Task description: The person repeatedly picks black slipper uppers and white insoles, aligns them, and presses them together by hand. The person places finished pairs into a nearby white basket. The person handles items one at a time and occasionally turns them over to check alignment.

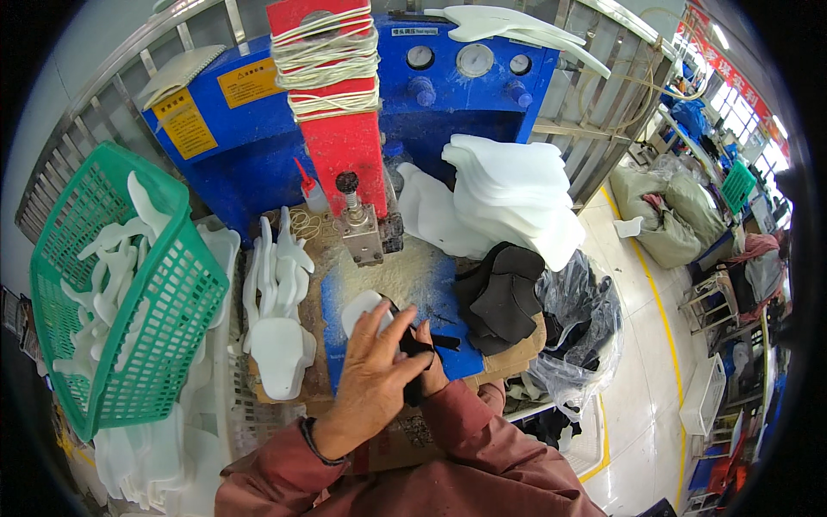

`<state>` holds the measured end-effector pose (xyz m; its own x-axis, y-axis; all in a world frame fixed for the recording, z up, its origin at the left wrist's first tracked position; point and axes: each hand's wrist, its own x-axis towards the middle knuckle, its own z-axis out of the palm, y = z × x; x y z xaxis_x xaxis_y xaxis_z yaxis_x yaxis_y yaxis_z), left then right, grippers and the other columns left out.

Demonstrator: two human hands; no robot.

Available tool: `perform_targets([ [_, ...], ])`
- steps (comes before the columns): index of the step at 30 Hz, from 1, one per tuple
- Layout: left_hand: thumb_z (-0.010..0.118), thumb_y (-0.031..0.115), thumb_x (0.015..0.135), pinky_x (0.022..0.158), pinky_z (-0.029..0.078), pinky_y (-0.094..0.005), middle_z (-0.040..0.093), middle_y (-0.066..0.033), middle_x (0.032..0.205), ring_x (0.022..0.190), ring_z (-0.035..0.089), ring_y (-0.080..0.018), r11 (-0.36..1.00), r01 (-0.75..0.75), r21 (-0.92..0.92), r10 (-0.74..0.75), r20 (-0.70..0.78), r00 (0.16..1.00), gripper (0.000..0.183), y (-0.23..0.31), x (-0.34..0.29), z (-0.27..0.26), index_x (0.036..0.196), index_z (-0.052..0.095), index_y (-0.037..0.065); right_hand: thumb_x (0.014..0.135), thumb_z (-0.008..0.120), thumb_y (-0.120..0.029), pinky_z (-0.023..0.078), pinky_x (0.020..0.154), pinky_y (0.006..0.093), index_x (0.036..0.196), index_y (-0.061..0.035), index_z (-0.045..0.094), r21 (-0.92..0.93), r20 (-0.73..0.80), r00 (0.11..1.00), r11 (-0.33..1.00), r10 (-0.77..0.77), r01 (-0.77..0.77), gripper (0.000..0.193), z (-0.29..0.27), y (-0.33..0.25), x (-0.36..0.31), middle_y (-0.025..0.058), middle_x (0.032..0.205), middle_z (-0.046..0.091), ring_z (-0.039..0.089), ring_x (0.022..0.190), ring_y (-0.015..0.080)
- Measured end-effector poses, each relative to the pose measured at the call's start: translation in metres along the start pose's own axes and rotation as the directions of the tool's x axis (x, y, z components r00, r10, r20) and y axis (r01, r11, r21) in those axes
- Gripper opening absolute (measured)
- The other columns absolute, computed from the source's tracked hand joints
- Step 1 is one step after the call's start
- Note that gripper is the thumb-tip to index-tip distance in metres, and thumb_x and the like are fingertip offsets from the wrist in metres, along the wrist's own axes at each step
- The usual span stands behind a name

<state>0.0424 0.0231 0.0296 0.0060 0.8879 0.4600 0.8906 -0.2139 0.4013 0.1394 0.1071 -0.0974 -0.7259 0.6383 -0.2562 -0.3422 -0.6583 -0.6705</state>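
My left hand [370, 370] is stretched out, its fingers apart and lying across a white, smooth, rounded panel [357, 312]. Close against it on the right, my right hand [434, 370] has its fingers closed on a black fabric piece [419, 346] with a short strap sticking out to the right. Part of that fabric and most of the right fingers are hidden behind the left hand. Both hands are above a blue board [466, 363] dusted with pale powder. Just beyond them stands the metal head [362, 239] of a red machine arm [340, 155] wound with cord.
Black fabric pieces [501, 302] lie stacked right of the board, before a tall pile of white panels [508, 194]. Shaped white pieces [280, 351] lie on the left. A green basket [164, 310] holds more. A clear plastic bag [594, 319] stands at the right.
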Motion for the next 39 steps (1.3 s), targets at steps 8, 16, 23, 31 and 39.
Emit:
perform_targets([
  [8, 0.065, -0.004, 0.087, 0.108, 0.045, -0.0513, 0.058, -0.0177, 0.141, 0.129, 0.054, -0.0418, 0.98, 0.19, 0.051, -0.176, -0.208, 0.962, 0.043, -0.018, -0.02, 0.005, 0.13, 0.064, -0.004, 0.106, 0.024, -0.071, 0.047, 0.109, 0.037, 0.155, -0.0041, 0.044, 0.167, 0.122, 0.992, 0.985, 0.02, -0.041, 0.084, 0.011, -0.011, -0.015, 0.0111, 0.142, 0.059, 0.059, 0.128, 0.0229],
  [16, 0.064, -0.003, 0.088, 0.109, 0.044, -0.0506, 0.058, -0.0172, 0.143, 0.129, 0.055, -0.0407, 0.982, 0.176, 0.073, -0.156, -0.219, 0.963, 0.041, -0.021, -0.021, 0.022, 0.129, 0.065, -0.005, 0.107, 0.03, -0.069, 0.046, 0.112, 0.0382, 0.155, -0.0034, 0.043, 0.237, 0.127, 0.99, 0.967, 0.064, -0.093, 0.082, 0.015, -0.01, -0.016, 0.0129, 0.146, 0.056, 0.058, 0.131, 0.0241],
  [23, 0.065, -0.001, 0.089, 0.112, 0.041, -0.0523, 0.057, -0.018, 0.144, 0.132, 0.054, -0.0411, 0.984, 0.172, 0.038, -0.158, -0.232, 0.96, 0.039, -0.024, -0.015, 0.026, 0.128, 0.066, -0.004, 0.105, 0.031, -0.07, 0.04, 0.12, 0.0427, 0.16, -0.0052, 0.035, 0.261, 0.178, 0.983, 0.961, 0.046, -0.092, 0.084, 0.015, -0.004, -0.013, 0.0166, 0.158, 0.046, 0.049, 0.143, 0.0293],
  [31, 0.068, 0.005, 0.088, 0.114, 0.038, -0.0564, 0.055, -0.0176, 0.146, 0.134, 0.053, -0.0408, 0.978, 0.193, 0.081, -0.167, -0.25, 0.954, 0.042, -0.023, -0.014, 0.037, 0.13, 0.067, 0.002, 0.11, 0.027, -0.063, 0.036, 0.121, 0.0403, 0.159, -0.0014, 0.035, 0.029, 0.074, 0.997, 1.0, -0.014, 0.012, 0.079, 0.023, -0.008, -0.014, 0.0142, 0.157, 0.046, 0.047, 0.143, 0.027],
  [39, 0.062, 0.013, 0.092, 0.116, 0.034, -0.0591, 0.045, -0.0182, 0.155, 0.139, 0.047, -0.042, 0.973, 0.168, 0.159, -0.15, -0.116, 0.982, 0.044, -0.019, -0.016, 0.034, 0.135, 0.065, 0.006, 0.112, 0.033, -0.045, 0.043, 0.105, 0.0332, 0.144, 0.0067, 0.047, -0.326, 0.16, 0.956, 0.901, -0.245, 0.285, 0.062, 0.02, -0.015, -0.017, 0.0112, 0.134, 0.057, 0.053, 0.121, 0.019],
])
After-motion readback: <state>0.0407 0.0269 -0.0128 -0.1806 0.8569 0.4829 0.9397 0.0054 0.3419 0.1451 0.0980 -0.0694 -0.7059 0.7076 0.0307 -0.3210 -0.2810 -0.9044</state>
